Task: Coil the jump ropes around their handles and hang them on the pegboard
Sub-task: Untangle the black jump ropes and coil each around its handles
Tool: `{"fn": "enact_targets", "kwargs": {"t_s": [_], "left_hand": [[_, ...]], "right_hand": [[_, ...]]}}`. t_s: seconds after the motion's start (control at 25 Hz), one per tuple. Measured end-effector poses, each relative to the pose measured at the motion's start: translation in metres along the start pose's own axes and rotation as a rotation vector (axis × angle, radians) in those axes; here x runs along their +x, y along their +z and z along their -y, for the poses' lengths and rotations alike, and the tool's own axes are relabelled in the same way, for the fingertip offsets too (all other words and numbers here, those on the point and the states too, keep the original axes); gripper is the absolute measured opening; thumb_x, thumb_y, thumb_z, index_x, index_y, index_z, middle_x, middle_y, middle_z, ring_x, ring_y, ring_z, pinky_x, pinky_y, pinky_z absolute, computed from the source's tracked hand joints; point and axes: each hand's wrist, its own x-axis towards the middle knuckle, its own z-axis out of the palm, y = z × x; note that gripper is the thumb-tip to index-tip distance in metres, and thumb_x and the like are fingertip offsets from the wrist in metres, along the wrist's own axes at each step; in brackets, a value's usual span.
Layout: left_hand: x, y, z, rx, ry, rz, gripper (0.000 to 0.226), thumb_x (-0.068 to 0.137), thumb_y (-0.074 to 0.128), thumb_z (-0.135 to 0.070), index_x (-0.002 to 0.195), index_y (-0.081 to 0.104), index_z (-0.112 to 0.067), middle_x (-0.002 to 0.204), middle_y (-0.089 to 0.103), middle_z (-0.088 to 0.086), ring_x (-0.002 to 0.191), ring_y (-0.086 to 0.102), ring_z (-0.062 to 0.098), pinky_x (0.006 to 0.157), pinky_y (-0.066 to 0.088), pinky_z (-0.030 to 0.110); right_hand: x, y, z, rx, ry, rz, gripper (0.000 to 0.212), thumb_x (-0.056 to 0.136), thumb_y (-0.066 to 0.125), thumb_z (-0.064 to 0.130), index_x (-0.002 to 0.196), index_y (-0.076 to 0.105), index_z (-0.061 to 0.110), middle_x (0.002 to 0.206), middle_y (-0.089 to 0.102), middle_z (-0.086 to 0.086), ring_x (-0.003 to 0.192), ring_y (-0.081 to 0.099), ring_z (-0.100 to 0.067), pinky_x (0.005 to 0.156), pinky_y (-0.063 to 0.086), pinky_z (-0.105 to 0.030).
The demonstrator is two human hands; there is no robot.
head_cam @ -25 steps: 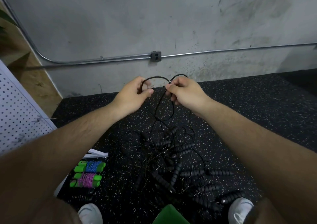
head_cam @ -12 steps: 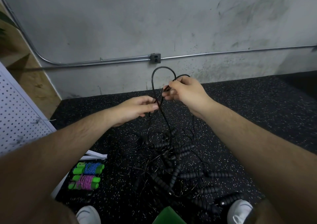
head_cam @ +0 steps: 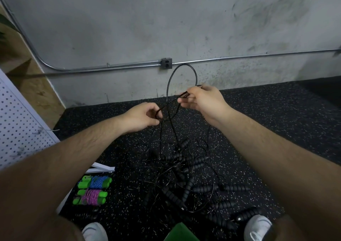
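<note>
**A:** Where is the rope being worked on?

**B:** Centre of the frame. A black cord [head_cam: 182,64] rises in a tall loop in front of the grey wall, its top just right of the outlet box [head_cam: 166,63]. The right hand [head_cam: 201,100] pinches it between thumb and fingertips, with the other fingers curled under. The left hand [head_cam: 143,117], lower and to the left, nips the same cord between thumb and forefinger.

**A:** Any change from a second ago?

**B:** Yes. Then both hands sat level and almost touching, with the cord arched low over them. Now the left hand has dropped away from the right, and the loop stands much higher.

**A:** And around them?

**B:** Below the hands, a tangled pile of black jump ropes [head_cam: 186,187] with ribbed handles lies on the speckled floor [head_cam: 276,120]; strands run from it up to the hands. At lower left lie two coiled ropes with green handles, one blue [head_cam: 96,182] and one pink [head_cam: 91,197]. The white pegboard [head_cam: 18,122] leans at the left edge. Two white shoes [head_cam: 95,231] show at the bottom edge. The forearms hide parts of the floor on both sides.
</note>
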Motion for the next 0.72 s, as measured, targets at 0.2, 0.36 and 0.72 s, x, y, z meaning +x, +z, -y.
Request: {"fn": "enact_targets", "kwargs": {"t_s": [0.2,0.36,0.72], "left_hand": [[0.0,0.008,-0.002,-0.236,-0.134,0.03,0.013,0.096,0.062,-0.001,0.096,0.053,-0.011,0.096,0.065,0.015,0.088,0.075,0.026,0.079,0.063,0.039],[0.003,0.007,-0.003,-0.098,-0.12,-0.055,0.014,0.095,0.068,-0.022,0.093,0.055,-0.018,0.091,0.068,0.004,0.081,0.069,0.016,0.074,0.057,0.038],[-0.008,0.009,-0.025,-0.408,-0.261,-0.038,0.056,0.095,0.042,-0.07,0.119,0.057,-0.021,0.127,0.057,-0.003,0.108,0.065,0.027,0.084,0.061,0.051]], "right_hand": [[-0.003,0.003,0.0,-0.037,-0.047,-0.013,0.013,0.099,0.054,0.004,0.093,0.062,-0.003,0.079,0.073,-0.015,0.081,0.075,-0.03,0.076,0.063,-0.036],[-0.002,0.002,-0.001,-0.157,-0.053,-0.018,0.02,0.101,0.056,0.01,0.11,0.058,-0.008,0.097,0.073,-0.018,0.068,0.071,-0.022,0.064,0.06,-0.034],[-0.002,-0.002,0.0,-0.189,-0.093,0.025,0.026,0.103,0.055,0.014,0.115,0.06,-0.009,0.089,0.071,-0.011,0.064,0.067,-0.015,0.06,0.057,-0.028]]}}
